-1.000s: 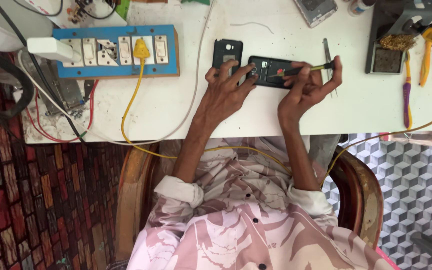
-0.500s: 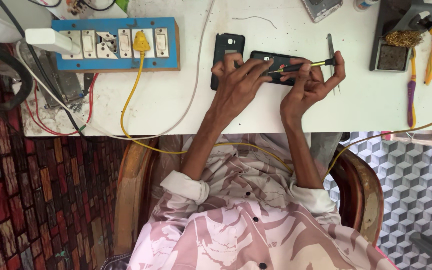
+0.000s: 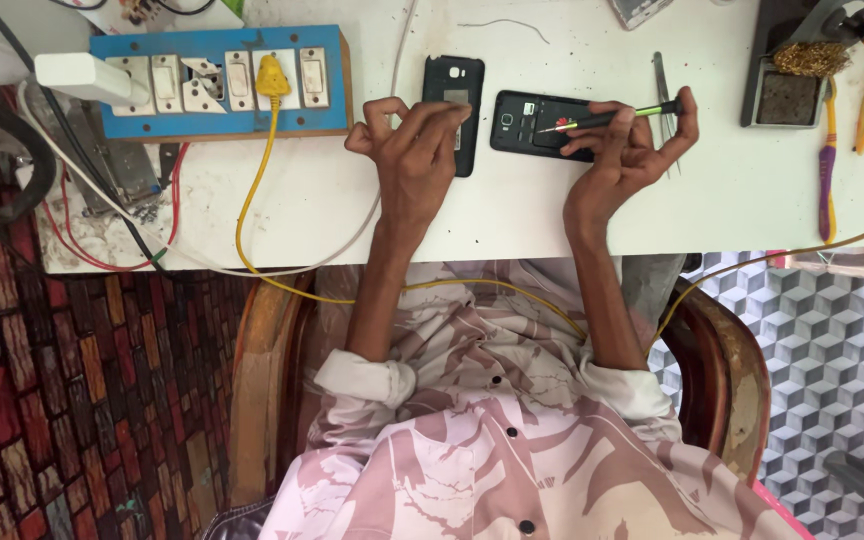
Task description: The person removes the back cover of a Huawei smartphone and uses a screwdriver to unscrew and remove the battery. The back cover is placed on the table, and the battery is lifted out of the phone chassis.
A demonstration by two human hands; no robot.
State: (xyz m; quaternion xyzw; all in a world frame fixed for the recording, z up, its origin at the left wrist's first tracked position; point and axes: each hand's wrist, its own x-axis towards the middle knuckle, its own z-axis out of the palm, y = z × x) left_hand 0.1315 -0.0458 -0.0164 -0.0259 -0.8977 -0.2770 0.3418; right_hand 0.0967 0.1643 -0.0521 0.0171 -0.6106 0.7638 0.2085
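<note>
On the white table (image 3: 732,200), I see the opened black phone (image 3: 537,122) lying crosswise under my right hand (image 3: 632,150), which pinches a green-handled screwdriver (image 3: 607,117); my left hand (image 3: 414,150) hovers half-curled, empty.

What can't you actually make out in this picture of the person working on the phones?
- Head view: whether the left hand holds anything; its curled fingers hide the fingertips.
- The small parts inside the opened phone are too small to tell, partly covered by the right hand and its screwdriver.
- The back cover is partly hidden by the left hand.
- The tools at top right are cut off by the frame edge.
</note>
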